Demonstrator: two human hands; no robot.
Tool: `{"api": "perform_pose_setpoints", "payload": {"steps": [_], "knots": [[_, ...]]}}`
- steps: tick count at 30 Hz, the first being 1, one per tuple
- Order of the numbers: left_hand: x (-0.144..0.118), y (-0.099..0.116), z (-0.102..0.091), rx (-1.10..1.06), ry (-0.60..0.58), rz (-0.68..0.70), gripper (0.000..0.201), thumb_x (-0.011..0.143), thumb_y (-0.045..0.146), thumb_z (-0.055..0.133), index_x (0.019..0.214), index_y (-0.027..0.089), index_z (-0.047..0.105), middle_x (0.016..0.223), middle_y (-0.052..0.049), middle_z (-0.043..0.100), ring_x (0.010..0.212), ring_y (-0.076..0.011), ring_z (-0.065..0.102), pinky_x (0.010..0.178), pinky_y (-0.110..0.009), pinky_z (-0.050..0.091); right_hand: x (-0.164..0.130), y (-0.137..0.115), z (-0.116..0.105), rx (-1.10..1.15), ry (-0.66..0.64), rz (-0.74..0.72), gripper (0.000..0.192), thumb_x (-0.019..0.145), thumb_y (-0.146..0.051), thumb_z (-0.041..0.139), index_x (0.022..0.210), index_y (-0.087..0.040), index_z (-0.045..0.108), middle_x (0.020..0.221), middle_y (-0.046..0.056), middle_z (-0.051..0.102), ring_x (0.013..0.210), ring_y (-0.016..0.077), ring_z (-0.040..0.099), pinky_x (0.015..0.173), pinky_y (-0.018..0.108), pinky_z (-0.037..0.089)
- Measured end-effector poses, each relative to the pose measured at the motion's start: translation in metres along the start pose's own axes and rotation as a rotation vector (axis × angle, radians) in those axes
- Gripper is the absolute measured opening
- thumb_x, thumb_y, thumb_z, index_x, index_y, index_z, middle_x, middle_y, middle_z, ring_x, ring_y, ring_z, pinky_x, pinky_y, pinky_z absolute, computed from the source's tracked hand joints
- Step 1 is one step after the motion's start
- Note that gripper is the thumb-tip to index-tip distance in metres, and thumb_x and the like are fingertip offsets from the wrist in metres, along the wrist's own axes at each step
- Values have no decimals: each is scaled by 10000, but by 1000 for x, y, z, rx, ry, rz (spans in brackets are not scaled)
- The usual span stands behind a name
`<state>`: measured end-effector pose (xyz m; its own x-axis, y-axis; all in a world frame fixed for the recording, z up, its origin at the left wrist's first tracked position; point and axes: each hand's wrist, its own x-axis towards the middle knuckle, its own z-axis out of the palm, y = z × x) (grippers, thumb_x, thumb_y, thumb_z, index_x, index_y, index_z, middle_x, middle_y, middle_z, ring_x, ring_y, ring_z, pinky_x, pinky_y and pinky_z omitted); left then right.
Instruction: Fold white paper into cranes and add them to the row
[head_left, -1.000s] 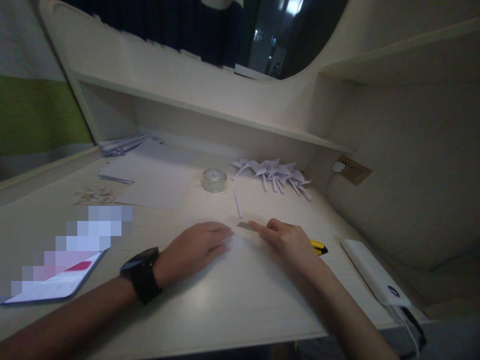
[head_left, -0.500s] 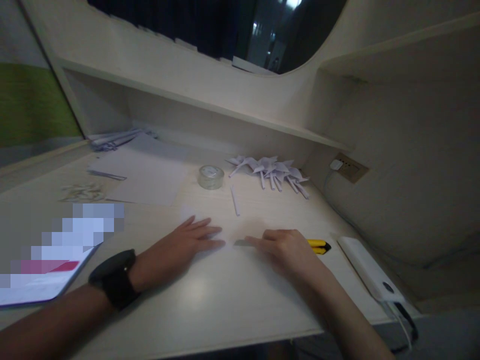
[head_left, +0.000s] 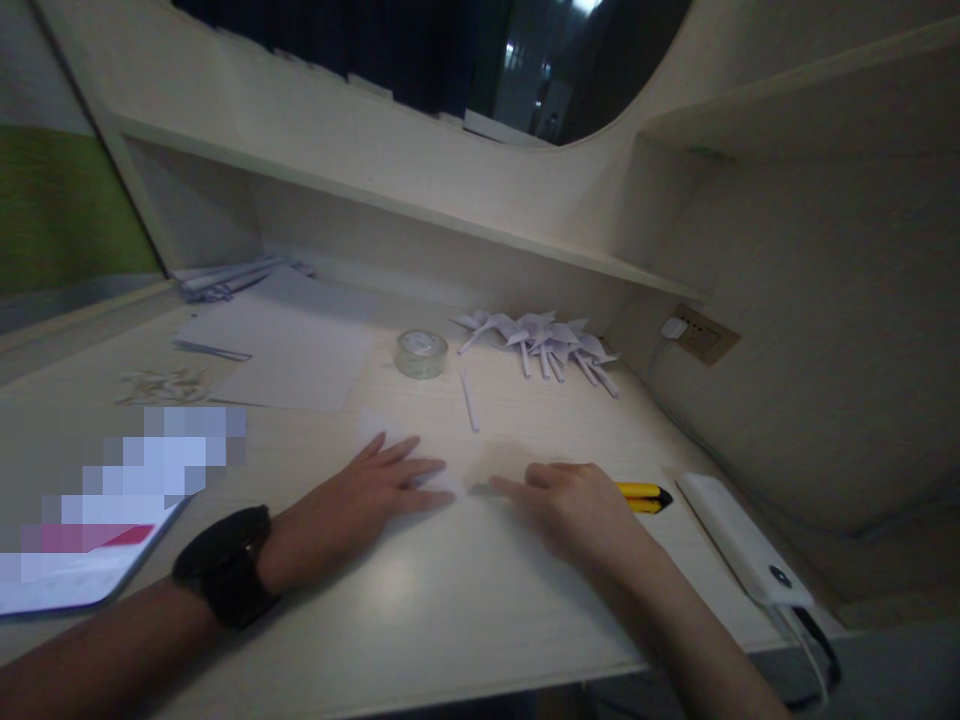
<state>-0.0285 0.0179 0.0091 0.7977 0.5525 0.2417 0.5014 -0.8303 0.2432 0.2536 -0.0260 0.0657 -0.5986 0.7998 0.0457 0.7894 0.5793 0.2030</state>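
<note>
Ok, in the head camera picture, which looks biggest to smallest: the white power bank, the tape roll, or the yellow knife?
1. White power bank, clearly the longest.
2 and 3. Tape roll and yellow knife look about alike. The right hand hides part of the knife, and the tape lies farther away, so I won't rank them.

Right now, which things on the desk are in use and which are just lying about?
In use: left hand, right hand, paper sheet pressed flat under both.
Lying about: tape roll, folded paper pile, yellow cutter, power bank, loose sheets.
</note>
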Motion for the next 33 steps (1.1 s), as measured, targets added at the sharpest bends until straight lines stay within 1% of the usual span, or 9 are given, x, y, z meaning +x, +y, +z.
{"api": "perform_pose_setpoints", "payload": {"steps": [5, 7, 11, 16, 20, 23, 26, 29, 33], "knots": [[2, 5, -5, 7, -10, -10, 439, 954, 155, 366, 1289, 422, 461, 1400, 32, 458, 1346, -240, 289, 1071, -571, 177, 0, 0, -1, -3, 12, 9, 524, 791, -139, 547, 1265, -357, 506, 692, -21, 585, 566, 120, 480, 526, 270, 220], [4, 9, -7, 7, -7, -38, 399, 954, 191, 384, 1286, 390, 477, 1365, 16, 498, 1320, -242, 334, 1069, -564, 189, 0, 0, 0, -3, 19, 10, 515, 792, -137, 543, 1260, -350, 513, 691, -19, 585, 564, 121, 479, 525, 273, 222], [8, 15, -8, 2, 38, -96, 310, 935, 316, 451, 1231, 326, 542, 1272, -11, 577, 1253, -245, 421, 1063, -540, 214, 0, 1, 1, -2, 30, 5, 514, 788, -146, 561, 1258, -349, 512, 694, -21, 585, 559, 119, 475, 526, 272, 218], [10, 19, -10, 5, 44, -118, 270, 929, 328, 464, 1171, 316, 584, 1240, -6, 595, 1222, -241, 461, 1053, -524, 247, 0, 1, 2, 17, 31, -1, 532, 777, -129, 562, 1261, -344, 512, 690, -24, 585, 554, 111, 466, 527, 267, 214], [10, 19, -11, 50, 41, -107, 260, 940, 291, 445, 1142, 302, 607, 1238, -15, 604, 1209, -250, 481, 1032, -523, 293, 0, 0, 1, 23, 39, 3, 537, 785, -131, 549, 1267, -361, 503, 686, -28, 579, 551, 106, 459, 526, 265, 214], [7, 17, -8, 91, 39, -55, 297, 949, 239, 419, 1196, 290, 575, 1276, -35, 581, 1230, -263, 466, 1022, -533, 310, 0, -1, 0, 25, 37, -7, 545, 778, -130, 550, 1272, -356, 502, 682, -31, 575, 547, 99, 452, 526, 262, 218], [6, 16, -6, 128, 50, -32, 295, 938, 273, 450, 1208, 255, 568, 1259, -64, 593, 1214, -272, 483, 1012, -532, 333, -1, 0, 1, 17, 45, -5, 537, 774, -135, 560, 1268, -341, 510, 690, -26, 580, 555, 100, 460, 531, 261, 224], [8, 17, -5, 151, 89, -35, 303, 905, 340, 513, 1170, 217, 594, 1203, -87, 625, 1157, -267, 532, 989, -497, 383, -1, 1, 2, 27, 51, 4, 534, 769, -137, 566, 1264, -330, 513, 701, -23, 585, 568, 104, 476, 537, 255, 231], [10, 22, -8, 165, 119, 30, 272, 933, 287, 460, 1126, 173, 612, 1164, -114, 637, 1085, -251, 584, 928, -453, 456, 0, 0, 2, 42, 45, 11, 555, 757, -129, 565, 1268, -339, 505, 708, -25, 587, 565, 104, 477, 539, 251, 231]]}}
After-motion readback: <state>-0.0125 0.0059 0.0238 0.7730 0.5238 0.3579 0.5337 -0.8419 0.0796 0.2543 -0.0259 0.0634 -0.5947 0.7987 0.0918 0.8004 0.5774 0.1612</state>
